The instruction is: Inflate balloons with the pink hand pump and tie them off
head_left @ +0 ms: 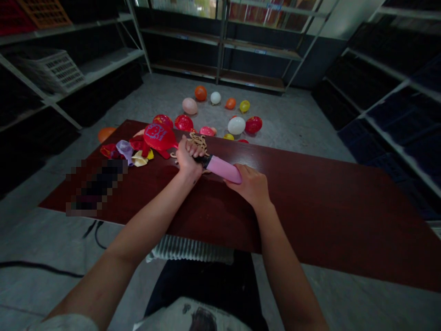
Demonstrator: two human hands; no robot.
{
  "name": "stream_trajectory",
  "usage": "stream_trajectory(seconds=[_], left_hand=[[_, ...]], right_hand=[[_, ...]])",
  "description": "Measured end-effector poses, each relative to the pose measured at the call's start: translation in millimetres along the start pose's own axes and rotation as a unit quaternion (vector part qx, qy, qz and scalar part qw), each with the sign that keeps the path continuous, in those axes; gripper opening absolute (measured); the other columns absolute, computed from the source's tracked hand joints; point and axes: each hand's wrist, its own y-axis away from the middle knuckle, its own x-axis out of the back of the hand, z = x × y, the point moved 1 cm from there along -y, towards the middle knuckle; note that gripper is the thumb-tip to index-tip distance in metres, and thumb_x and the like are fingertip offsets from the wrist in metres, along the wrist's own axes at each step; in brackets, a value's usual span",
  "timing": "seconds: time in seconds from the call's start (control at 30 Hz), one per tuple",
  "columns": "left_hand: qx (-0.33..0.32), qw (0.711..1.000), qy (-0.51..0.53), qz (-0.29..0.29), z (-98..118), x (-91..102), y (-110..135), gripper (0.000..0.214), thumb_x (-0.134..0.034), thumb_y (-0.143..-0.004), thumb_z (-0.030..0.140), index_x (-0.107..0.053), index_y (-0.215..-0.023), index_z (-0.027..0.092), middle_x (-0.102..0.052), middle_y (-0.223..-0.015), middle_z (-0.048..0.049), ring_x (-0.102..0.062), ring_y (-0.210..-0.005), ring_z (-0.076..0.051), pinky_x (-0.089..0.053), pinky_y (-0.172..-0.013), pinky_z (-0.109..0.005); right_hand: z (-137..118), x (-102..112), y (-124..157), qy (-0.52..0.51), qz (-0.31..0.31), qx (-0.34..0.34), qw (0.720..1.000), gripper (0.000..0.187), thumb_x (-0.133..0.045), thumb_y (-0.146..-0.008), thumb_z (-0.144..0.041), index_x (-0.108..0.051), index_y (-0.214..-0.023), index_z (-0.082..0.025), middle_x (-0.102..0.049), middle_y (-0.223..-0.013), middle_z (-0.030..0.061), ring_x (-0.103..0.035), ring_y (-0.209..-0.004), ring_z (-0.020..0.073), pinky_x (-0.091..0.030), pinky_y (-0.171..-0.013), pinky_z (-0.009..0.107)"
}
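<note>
A pink hand balloon pump (223, 168) with a black end lies slanted above the table, just in front of me. Its lower right end is in the grip of my right hand (253, 185). The fingers of my left hand (189, 157) are closed at the black end and round the neck of a partly inflated red balloon (159, 136) with a blue cartoon print. My left hand hides the place where neck and pump meet. Beside the red balloon lie limp balloons, among them a lilac one (125, 150) and a cream one (139, 159).
Tan rubber bands or strings (199, 142) lie heaped behind my left hand on the dark red table (327, 207). A blurred-out dark object (98, 186) is at the left. Inflated balloons, including a white one (236, 125), rest on the floor beyond. Shelves (255, 82) surround the space.
</note>
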Motion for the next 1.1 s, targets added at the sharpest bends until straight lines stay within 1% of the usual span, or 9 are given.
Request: stream_trajectory(seconds=[0.1,0.27,0.4,0.5,0.63,0.77,0.83,0.93,1.1], left_hand=[[0.015,1.0,-0.016,0.02,4.8,3.3,-7.8,0.057,-0.041,-0.108,0.032,-0.023,-0.056,0.02,-0.02,-0.045,0.0068,-0.021,-0.035,-0.006,-0.023,-0.039,-0.021],[0.004,1.0,-0.001,0.004,14.1,9.2,-23.3,0.058,-0.052,-0.104,0.038,-0.025,-0.056,0.021,-0.021,-0.044,0.0071,-0.022,-0.034,-0.007,-0.022,-0.038,-0.023],[-0.027,0.999,-0.008,0.016,20.9,7.8,-27.8,0.063,-0.061,-0.097,0.054,-0.026,-0.058,0.021,-0.022,-0.043,0.0082,-0.022,-0.033,-0.006,-0.022,-0.037,-0.024],[-0.031,0.998,0.0,0.053,30.2,4.4,-27.3,0.064,-0.057,-0.096,0.063,-0.028,-0.058,0.021,-0.023,-0.042,0.0081,-0.024,-0.033,-0.006,-0.022,-0.037,-0.023],[-0.032,0.993,0.041,0.103,47.9,5.8,-29.9,0.063,-0.045,-0.102,0.062,-0.029,-0.059,0.02,-0.024,-0.041,0.008,-0.023,-0.033,-0.006,-0.022,-0.036,-0.022],[-0.056,0.994,0.042,0.084,69.0,13.5,-37.4,0.064,-0.047,-0.102,0.061,-0.028,-0.057,0.02,-0.025,-0.04,0.0067,-0.021,-0.033,-0.006,-0.021,-0.037,-0.024],[-0.072,0.994,0.049,0.067,79.9,15.7,-38.6,0.063,-0.043,-0.105,0.056,-0.026,-0.056,0.02,-0.025,-0.04,0.0057,-0.021,-0.033,-0.007,-0.021,-0.037,-0.025],[-0.091,0.992,0.069,0.062,92.7,14.2,-34.4,0.063,-0.037,-0.108,0.052,-0.022,-0.056,0.02,-0.023,-0.04,0.005,-0.019,-0.033,-0.006,-0.02,-0.037,-0.024],[-0.121,0.986,0.09,0.069,94.3,3.2,-22.5,0.06,-0.04,-0.108,0.048,-0.017,-0.06,0.02,-0.02,-0.043,0.0062,-0.019,-0.033,-0.006,-0.017,-0.037,-0.023]], right_hand=[[-3.3,0.3,-1.4,-0.007,-0.004,0.003,1.0,0.048,-0.07,-0.086,-0.054,-0.068,-0.119,-0.02,-0.076,-0.11,0.0136,-0.071,-0.093,0.0283,-0.048,-0.073,0.035],[-12.6,0.3,-7.2,-0.015,-0.006,-0.011,1.0,0.051,-0.069,-0.087,-0.054,-0.067,-0.124,-0.019,-0.074,-0.115,0.0152,-0.07,-0.099,0.0296,-0.049,-0.077,0.036],[-15.7,-0.3,-11.4,-0.004,0.004,-0.008,1.0,0.049,-0.068,-0.087,-0.057,-0.069,-0.121,-0.021,-0.075,-0.114,0.0134,-0.071,-0.096,0.028,-0.049,-0.077,0.036],[-11.6,-1.6,-11.3,0.012,0.004,-0.004,1.0,0.052,-0.068,-0.088,-0.056,-0.068,-0.125,-0.021,-0.075,-0.116,0.0135,-0.07,-0.098,0.0287,-0.05,-0.077,0.036],[-1.2,-0.8,-8.1,0.032,0.007,0.001,0.999,0.05,-0.07,-0.087,-0.055,-0.068,-0.125,-0.022,-0.075,-0.116,0.0128,-0.07,-0.101,0.0296,-0.05,-0.079,0.036],[13.0,4.7,-4.1,0.027,0.013,0.009,1.0,0.048,-0.07,-0.088,-0.053,-0.067,-0.126,-0.023,-0.074,-0.118,0.0115,-0.069,-0.103,0.0295,-0.051,-0.083,0.038],[20.9,8.0,-2.7,0.019,0.022,0.01,1.0,0.047,-0.07,-0.089,-0.05,-0.066,-0.127,-0.023,-0.073,-0.121,0.0114,-0.067,-0.105,0.0294,-0.051,-0.086,0.038],[29.6,11.1,-2.3,0.007,0.035,0.007,0.999,0.047,-0.071,-0.089,-0.047,-0.066,-0.128,-0.022,-0.072,-0.123,0.0111,-0.066,-0.109,0.0291,-0.05,-0.091,0.039],[30.6,11.8,-2.1,0.001,0.043,0.004,0.999,0.045,-0.069,-0.09,-0.05,-0.066,-0.126,-0.023,-0.073,-0.119,0.0099,-0.065,-0.106,0.0283,-0.05,-0.088,0.039]])
